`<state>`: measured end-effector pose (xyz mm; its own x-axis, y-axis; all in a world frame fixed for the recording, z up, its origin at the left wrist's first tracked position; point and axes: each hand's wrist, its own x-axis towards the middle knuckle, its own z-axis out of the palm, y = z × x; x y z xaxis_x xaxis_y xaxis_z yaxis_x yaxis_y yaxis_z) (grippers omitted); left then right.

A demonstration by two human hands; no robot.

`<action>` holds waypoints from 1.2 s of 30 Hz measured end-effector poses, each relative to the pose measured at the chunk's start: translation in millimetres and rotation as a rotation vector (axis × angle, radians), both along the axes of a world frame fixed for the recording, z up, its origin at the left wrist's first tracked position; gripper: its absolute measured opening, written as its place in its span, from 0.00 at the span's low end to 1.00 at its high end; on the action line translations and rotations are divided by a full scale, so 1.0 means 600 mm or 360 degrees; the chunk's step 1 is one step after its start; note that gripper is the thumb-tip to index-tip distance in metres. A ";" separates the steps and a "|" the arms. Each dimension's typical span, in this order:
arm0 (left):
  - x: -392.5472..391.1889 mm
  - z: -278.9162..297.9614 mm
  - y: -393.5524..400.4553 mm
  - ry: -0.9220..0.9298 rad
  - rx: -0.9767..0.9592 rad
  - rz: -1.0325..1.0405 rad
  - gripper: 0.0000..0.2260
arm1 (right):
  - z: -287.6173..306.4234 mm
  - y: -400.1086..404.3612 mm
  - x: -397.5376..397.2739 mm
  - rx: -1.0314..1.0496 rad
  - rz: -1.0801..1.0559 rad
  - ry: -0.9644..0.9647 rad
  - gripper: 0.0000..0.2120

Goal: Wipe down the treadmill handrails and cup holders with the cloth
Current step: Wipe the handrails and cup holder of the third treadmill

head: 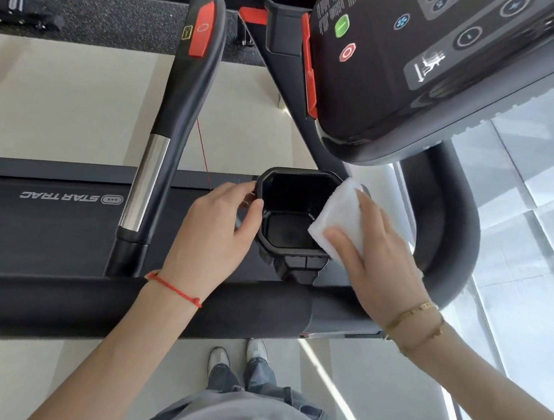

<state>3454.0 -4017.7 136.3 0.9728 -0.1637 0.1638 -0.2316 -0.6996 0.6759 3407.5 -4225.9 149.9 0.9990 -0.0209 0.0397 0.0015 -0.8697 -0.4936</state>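
Note:
A black octagonal cup holder [292, 226] sits at the middle of the view, just past the padded near handrail [93, 304]. My left hand [213, 234] grips the holder's left rim, thumb over the edge. My right hand [382, 256] presses a folded white cloth [340, 218] against the holder's right rim with flat fingers. A second cup holder [287, 16] stands at the top beside the console. A centre handlebar [180, 107] with a chrome section and a red pad runs away from me.
The control console [432, 66] overhangs at the upper right. The curved right handrail [451, 231] bends round beyond my right hand. The black treadmill belt [43, 223] lies at the left. Pale floor and my shoes [239, 357] are below.

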 end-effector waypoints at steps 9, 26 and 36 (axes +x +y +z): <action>0.001 0.000 -0.001 -0.0009 -0.0015 0.0017 0.14 | 0.006 -0.001 0.069 0.0168 0.0033 0.0169 0.30; 0.001 -0.003 0.000 -0.0001 -0.0037 0.0051 0.14 | 0.024 0.038 0.178 -0.0347 0.1024 0.0021 0.24; 0.003 -0.005 -0.001 -0.0008 -0.0053 0.0059 0.16 | 0.021 0.016 0.168 -0.0450 0.1074 -0.0012 0.27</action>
